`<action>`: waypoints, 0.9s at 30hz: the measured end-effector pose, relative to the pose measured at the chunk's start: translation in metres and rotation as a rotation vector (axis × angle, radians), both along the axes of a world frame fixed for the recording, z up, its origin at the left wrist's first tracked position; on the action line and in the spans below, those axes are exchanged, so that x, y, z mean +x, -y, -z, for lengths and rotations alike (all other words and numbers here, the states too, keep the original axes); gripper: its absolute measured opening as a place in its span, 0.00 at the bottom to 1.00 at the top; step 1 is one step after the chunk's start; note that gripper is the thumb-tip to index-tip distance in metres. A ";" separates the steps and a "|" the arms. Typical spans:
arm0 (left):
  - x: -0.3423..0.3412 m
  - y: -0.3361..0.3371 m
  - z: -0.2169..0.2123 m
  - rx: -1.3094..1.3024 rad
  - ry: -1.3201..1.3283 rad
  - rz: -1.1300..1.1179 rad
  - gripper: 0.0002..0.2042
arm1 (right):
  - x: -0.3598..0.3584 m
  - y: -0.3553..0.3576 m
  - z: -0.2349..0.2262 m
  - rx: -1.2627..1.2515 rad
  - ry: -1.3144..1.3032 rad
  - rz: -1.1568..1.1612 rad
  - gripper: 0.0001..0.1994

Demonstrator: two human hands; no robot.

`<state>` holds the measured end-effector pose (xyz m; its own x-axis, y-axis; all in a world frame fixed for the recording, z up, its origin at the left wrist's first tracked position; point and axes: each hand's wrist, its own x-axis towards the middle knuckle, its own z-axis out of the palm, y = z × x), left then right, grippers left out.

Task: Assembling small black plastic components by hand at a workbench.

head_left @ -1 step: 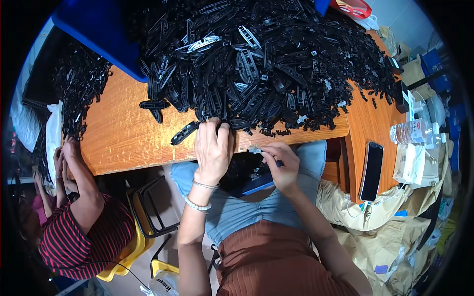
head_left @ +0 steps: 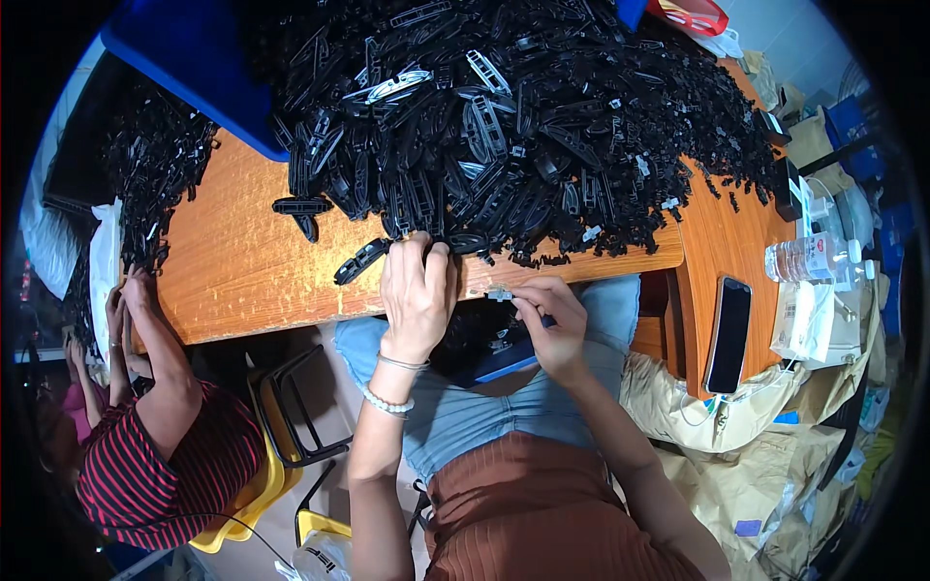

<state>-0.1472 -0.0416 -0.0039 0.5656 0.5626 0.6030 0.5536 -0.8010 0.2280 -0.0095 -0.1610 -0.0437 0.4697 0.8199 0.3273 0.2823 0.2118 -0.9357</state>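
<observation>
**Hands at the edge of a heap of black plastic parts**

While a great heap of black oval plastic frame pieces (head_left: 523,126) covers most of the orange wooden table (head_left: 242,271), the person seated at its near edge works with both hands close together. Nothing appears to have changed between the two views: both hands sit at the same spots, so the sorting looks paused mid-motion rather than advanced.

Their left hand (head_left: 417,295), wrist ringed by a white bead bracelet (head_left: 386,402), lies palm down with fingers spread and reaching into the near fringe of the heap, touching the pieces there; whether it has closed on any one of them I cannot tell. Their right hand (head_left: 552,324) is pinched narrowly, thumb and forefinger closed on a small pale plastic clip (head_left: 500,293) held just over the table's edge.

A dark tray (head_left: 504,358) rests in the lap below. To the right lies a black phone (head_left: 728,334). At the left, another person in a red striped shirt (head_left: 165,465) handles a smaller black pile (head_left: 155,174).
</observation>
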 end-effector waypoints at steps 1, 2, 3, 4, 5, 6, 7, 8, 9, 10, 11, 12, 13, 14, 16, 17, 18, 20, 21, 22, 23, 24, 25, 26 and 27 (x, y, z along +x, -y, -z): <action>-0.001 0.000 0.003 0.000 0.002 0.000 0.14 | 0.001 0.000 0.000 0.001 0.046 0.002 0.08; -0.002 0.000 0.007 0.010 0.047 0.014 0.14 | 0.002 0.000 0.000 0.002 0.047 0.003 0.08; -0.003 0.000 0.009 0.020 0.092 0.028 0.14 | 0.003 -0.001 0.000 0.003 0.028 -0.004 0.08; -0.003 0.002 0.008 0.048 0.151 0.037 0.12 | 0.003 -0.001 0.000 0.005 0.008 -0.009 0.08; -0.002 0.003 0.009 0.048 0.151 0.039 0.12 | 0.004 -0.001 0.000 0.005 0.008 -0.007 0.08; -0.001 0.005 0.011 -0.017 0.276 0.025 0.11 | 0.005 -0.002 -0.001 -0.009 -0.002 -0.010 0.07; -0.002 0.006 0.014 -0.082 0.401 0.007 0.11 | 0.005 -0.002 -0.002 -0.023 -0.012 -0.016 0.07; -0.001 0.005 0.016 -0.093 0.384 0.011 0.10 | 0.004 -0.003 -0.002 -0.024 -0.012 -0.017 0.07; -0.002 0.005 0.019 -0.094 0.384 0.009 0.10 | 0.003 -0.004 -0.002 -0.039 -0.031 -0.015 0.07; -0.001 0.004 0.022 -0.111 0.368 0.012 0.10 | 0.003 -0.005 -0.002 -0.054 -0.050 -0.014 0.07; -0.001 0.004 0.023 -0.128 0.352 0.015 0.10 | 0.004 -0.006 -0.002 -0.055 -0.050 -0.017 0.07; -0.002 0.006 0.024 -0.120 0.368 0.011 0.10 | 0.004 -0.006 -0.003 -0.046 -0.038 -0.022 0.07; -0.002 0.008 0.025 -0.122 0.368 0.012 0.10 | 0.005 -0.006 -0.004 -0.038 -0.026 -0.022 0.07; -0.003 0.010 0.026 -0.102 0.412 0.000 0.09 | 0.005 -0.006 -0.003 -0.040 -0.026 -0.022 0.07; -0.009 0.016 0.034 -0.147 0.519 -0.045 0.09 | 0.004 -0.007 0.000 -0.038 -0.057 -0.049 0.07; -0.012 0.020 0.038 -0.194 0.585 -0.064 0.08 | 0.004 -0.008 0.000 -0.039 -0.058 -0.052 0.07; -0.016 0.027 0.041 -0.275 0.662 -0.102 0.08 | 0.004 -0.009 0.000 -0.042 -0.061 -0.052 0.07; -0.014 0.036 0.035 -0.504 1.001 -0.046 0.07 | 0.004 -0.010 -0.002 -0.048 -0.064 -0.054 0.07; -0.025 0.041 0.037 -0.643 1.048 -0.085 0.10 | 0.004 -0.010 -0.003 -0.030 -0.067 -0.061 0.07; -0.025 0.047 0.026 -0.769 1.182 -0.039 0.11 | 0.006 -0.010 -0.003 -0.012 -0.068 -0.059 0.07; -0.025 0.053 0.015 -0.893 1.316 0.006 0.12 | 0.007 -0.011 -0.003 -0.014 -0.068 -0.060 0.07; -0.033 0.056 0.017 -0.938 1.272 0.007 0.16 | 0.007 -0.011 -0.002 -0.014 -0.074 -0.061 0.06; -0.037 0.059 0.011 -0.954 1.307 0.054 0.23 | 0.007 -0.011 -0.002 -0.017 -0.081 -0.067 0.06; -0.038 0.058 0.005 -1.008 1.309 0.030 0.24 | 0.007 -0.011 -0.003 -0.020 -0.082 -0.071 0.06; -0.037 0.056 -0.002 -1.061 1.310 0.007 0.25 | 0.008 -0.011 -0.005 -0.043 -0.089 -0.070 0.06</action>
